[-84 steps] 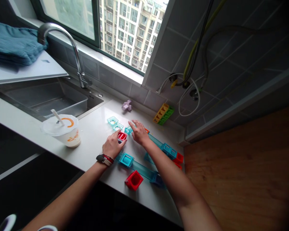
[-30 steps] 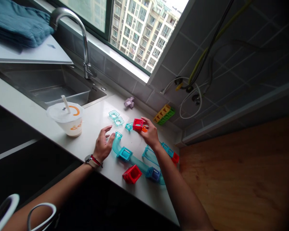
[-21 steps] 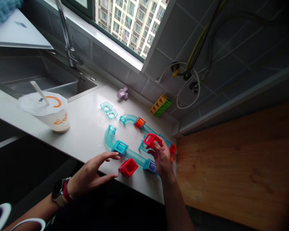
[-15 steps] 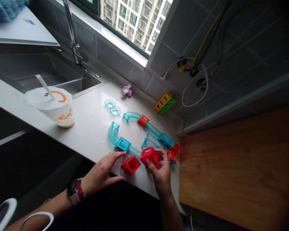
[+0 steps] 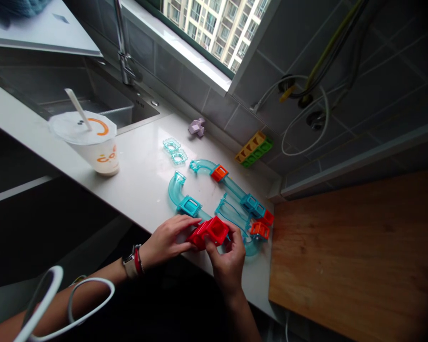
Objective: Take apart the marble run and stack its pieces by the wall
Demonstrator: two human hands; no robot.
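My right hand (image 5: 228,259) pinches a red cube block (image 5: 217,230) near the counter's front edge. My left hand (image 5: 166,240) curls round a second red cube block (image 5: 196,238) pressed against the first. Just behind them lies a teal tube track (image 5: 178,187) with a teal square connector (image 5: 189,206), an orange connector (image 5: 219,173), blue connectors (image 5: 253,205) and small red and orange blocks (image 5: 261,230) at its right end.
A lidded paper cup with a straw (image 5: 89,142) stands at the left of the white counter (image 5: 139,185). Two teal square pieces (image 5: 174,151), a lilac piece (image 5: 197,127) and a yellow-green block strip (image 5: 255,149) lie toward the wall. Sink (image 5: 57,90) at left, wooden board (image 5: 356,256) at right.
My right hand carried a red cube from the far end of the track to the front edge. My left hand came forward and closed on the other red cube; both cubes now touch.
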